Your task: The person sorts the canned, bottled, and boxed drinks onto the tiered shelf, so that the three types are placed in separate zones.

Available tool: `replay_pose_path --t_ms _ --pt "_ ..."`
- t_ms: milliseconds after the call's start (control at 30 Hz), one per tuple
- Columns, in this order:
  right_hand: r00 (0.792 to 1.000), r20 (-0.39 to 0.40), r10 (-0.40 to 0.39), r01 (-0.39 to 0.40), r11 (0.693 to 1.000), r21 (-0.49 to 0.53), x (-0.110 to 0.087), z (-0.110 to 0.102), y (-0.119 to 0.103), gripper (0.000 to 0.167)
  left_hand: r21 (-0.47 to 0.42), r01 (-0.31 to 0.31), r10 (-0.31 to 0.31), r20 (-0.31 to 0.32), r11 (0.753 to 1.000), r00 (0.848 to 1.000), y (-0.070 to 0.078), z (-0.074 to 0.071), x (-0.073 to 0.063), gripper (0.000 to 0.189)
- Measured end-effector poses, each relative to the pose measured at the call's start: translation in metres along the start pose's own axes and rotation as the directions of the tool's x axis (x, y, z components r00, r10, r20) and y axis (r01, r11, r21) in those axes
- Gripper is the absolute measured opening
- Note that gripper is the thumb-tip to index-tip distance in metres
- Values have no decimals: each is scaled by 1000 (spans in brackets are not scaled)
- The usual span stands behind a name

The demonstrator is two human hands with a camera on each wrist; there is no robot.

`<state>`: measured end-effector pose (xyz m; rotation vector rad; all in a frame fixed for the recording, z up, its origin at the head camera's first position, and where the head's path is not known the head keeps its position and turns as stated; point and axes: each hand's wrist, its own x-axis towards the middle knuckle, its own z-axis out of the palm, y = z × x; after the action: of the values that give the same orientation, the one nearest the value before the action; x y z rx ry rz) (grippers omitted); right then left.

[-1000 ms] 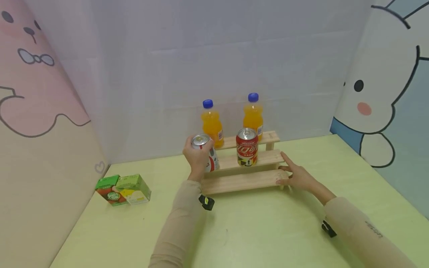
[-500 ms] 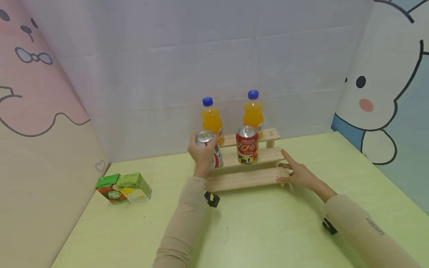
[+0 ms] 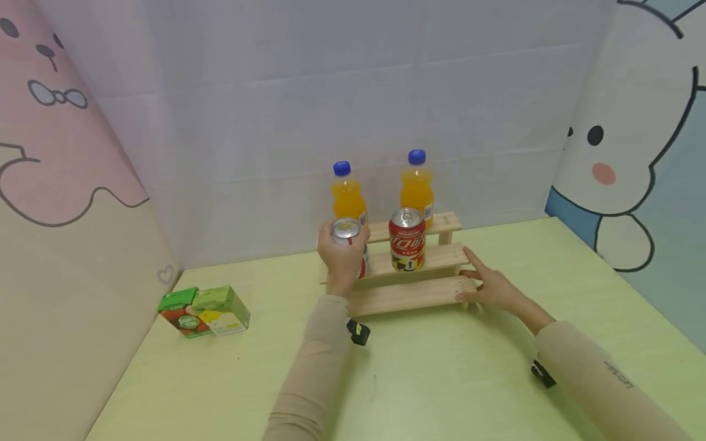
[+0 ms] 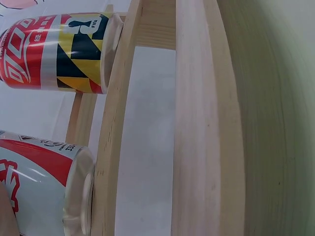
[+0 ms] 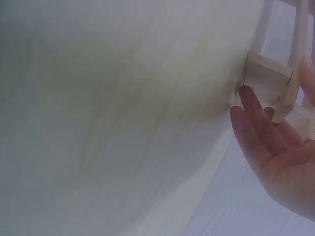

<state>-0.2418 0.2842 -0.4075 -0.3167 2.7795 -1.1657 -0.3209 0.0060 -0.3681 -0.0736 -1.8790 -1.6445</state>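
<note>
My left hand (image 3: pixel 343 260) grips a white-and-red drink can (image 3: pixel 347 228) upright at the left of the middle step of a wooden tiered rack (image 3: pixel 408 297). In the left wrist view, the can's base (image 4: pixel 81 196) meets the edge of that step, though I cannot tell if it bears weight. A red soda can (image 3: pixel 407 240) stands to its right on the same step. My right hand (image 3: pixel 493 289) holds the rack's right end, thumb at the lowest step and index finger at the middle one. Its fingers (image 5: pixel 256 123) reach past the plank end in the right wrist view.
Two orange drink bottles (image 3: pixel 417 187) with blue caps stand on the top step. Two green juice cartons (image 3: pixel 220 309) sit side by side at the left of the pale green table (image 3: pixel 419 386). A white sheet (image 3: pixel 237 141) hangs behind the rack.
My left hand has shifted right along the middle step with the white-and-red can, closer to the red can. My right hand stays at the rack's end.
</note>
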Motion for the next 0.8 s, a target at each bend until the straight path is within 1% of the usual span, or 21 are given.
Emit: replay_pose_path --t_ms 167,267,433,567,700,800 --pt "1000 5 -3 2 1000 6 0 0 -1 100 33 -16 16 -20 999 1000 0 3 0 56" --pt "1000 8 -5 5 1000 8 0 0 -1 100 41 -21 22 -20 999 1000 1 2 -1 64" --pt "1000 7 -4 4 1000 9 0 1 -2 100 53 -10 9 21 999 1000 1 -1 -2 82" --pt "1000 7 0 0 1000 21 1 2 -1 101 58 0 -4 62 998 998 1 -8 -3 89" --pt "1000 4 3 -3 1000 24 1 3 1 101 36 -13 10 83 999 997 2 -17 -4 85" --pt "1000 0 2 -2 1000 24 1 2 3 101 27 -52 49 87 998 995 2 -24 -5 79"
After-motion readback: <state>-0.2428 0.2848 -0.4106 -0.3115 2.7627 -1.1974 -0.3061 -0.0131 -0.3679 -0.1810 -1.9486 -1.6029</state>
